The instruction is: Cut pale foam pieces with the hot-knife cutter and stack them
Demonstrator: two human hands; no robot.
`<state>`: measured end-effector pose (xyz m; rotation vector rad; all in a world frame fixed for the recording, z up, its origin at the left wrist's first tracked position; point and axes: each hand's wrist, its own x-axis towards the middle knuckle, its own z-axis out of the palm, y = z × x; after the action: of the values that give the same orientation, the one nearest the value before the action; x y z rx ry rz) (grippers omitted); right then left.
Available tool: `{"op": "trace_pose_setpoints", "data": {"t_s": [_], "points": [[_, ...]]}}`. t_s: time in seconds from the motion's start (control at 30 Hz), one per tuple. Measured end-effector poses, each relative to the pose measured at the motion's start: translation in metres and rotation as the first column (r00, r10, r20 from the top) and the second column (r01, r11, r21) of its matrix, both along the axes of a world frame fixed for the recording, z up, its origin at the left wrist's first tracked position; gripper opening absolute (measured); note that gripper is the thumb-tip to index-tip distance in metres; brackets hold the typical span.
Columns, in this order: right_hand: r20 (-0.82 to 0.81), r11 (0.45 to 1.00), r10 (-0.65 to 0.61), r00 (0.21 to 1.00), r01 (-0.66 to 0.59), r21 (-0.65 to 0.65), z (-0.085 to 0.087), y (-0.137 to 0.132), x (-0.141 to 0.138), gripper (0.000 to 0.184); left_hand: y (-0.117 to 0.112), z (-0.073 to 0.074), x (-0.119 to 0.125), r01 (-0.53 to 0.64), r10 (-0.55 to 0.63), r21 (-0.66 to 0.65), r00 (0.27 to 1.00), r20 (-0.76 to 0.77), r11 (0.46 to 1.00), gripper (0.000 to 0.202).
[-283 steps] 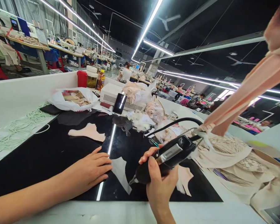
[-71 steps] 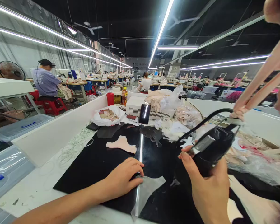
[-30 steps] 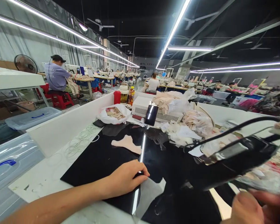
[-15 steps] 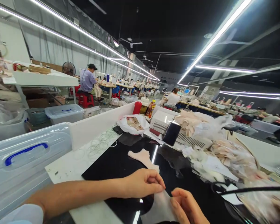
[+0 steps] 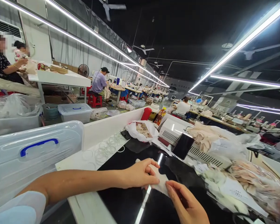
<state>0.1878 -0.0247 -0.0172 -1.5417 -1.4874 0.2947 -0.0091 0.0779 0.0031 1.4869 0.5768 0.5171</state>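
My left hand (image 5: 138, 173) is pinched on a pale, thin cut fabric piece (image 5: 160, 181) just above the glossy black work surface (image 5: 121, 199). My right hand (image 5: 186, 204) comes in from the lower right, and its thumb and fingers grip the same piece at its near edge. A second pale fabric piece lies mostly hidden behind my left hand. The black handheld tool is out of sight.
A white box (image 5: 177, 133) with a phone (image 5: 183, 145) leaning on it stands at the back. Bagged pale fabric (image 5: 238, 174) is piled on the right. White elastic rings (image 5: 105, 146) lie by the white partition (image 5: 107, 127). Clear bins (image 5: 25, 155) sit left. Other workers sit beyond.
The black handheld tool has left my right hand and the view. Both hands have come together on the thin fabric piece. The camera has swung left.
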Motion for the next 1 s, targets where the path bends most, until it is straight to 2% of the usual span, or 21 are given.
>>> {"op": "trace_pose_setpoints", "data": {"t_s": [0.07, 0.13, 0.27, 0.4, 0.67, 0.8, 0.9, 1.0], "points": [[0.048, 1.0, -0.01, 0.999, 0.01, 0.016, 0.001, 0.014, 0.0, 0.04, 0.015, 0.002, 0.002, -0.042, 0.043, 0.13, 0.999, -0.007, 0.991, 0.048], [0.1, 0.999, -0.027, 0.995, 0.023, 0.039, 0.001, 0.027, -0.003, 0.043, 0.029, 0.003, 0.003, -0.081, 0.091, 0.27, 0.996, -0.024, 0.959, 0.04], [0.197, 0.997, -0.05, 0.979, 0.039, 0.062, -0.005, 0.047, -0.007, 0.05, 0.05, 0.003, 0.004, -0.095, 0.163, 0.523, 0.983, -0.086, 0.847, 0.031], [0.299, 0.998, -0.051, 0.953, 0.039, 0.047, -0.013, 0.059, -0.004, 0.056, 0.06, -0.003, 0.005, -0.04, 0.193, 0.68, 0.97, -0.151, 0.732, 0.028], [0.452, 0.998, -0.053, 0.89, 0.033, 0.051, -0.026, 0.063, 0.001, 0.056, 0.067, -0.026, 0.01, 0.073, 0.245, 0.827, 0.937, -0.248, 0.558, 0.027], [0.488, 0.996, -0.068, 0.87, 0.029, 0.086, -0.03, 0.065, -0.002, 0.052, 0.066, -0.029, 0.01, 0.13, 0.28, 0.863, 0.913, -0.296, 0.489, 0.025], [0.511, 0.993, -0.087, 0.855, 0.033, 0.114, -0.022, 0.061, -0.011, 0.046, 0.064, -0.026, 0.009, 0.152, 0.292, 0.878, 0.906, -0.307, 0.453, 0.027], [0.53, 0.99, -0.117, 0.84, 0.053, 0.134, -0.005, 0.042, -0.023, 0.03, 0.063, -0.024, 0.007, 0.147, 0.29, 0.896, 0.913, -0.286, 0.42, 0.028]]}}
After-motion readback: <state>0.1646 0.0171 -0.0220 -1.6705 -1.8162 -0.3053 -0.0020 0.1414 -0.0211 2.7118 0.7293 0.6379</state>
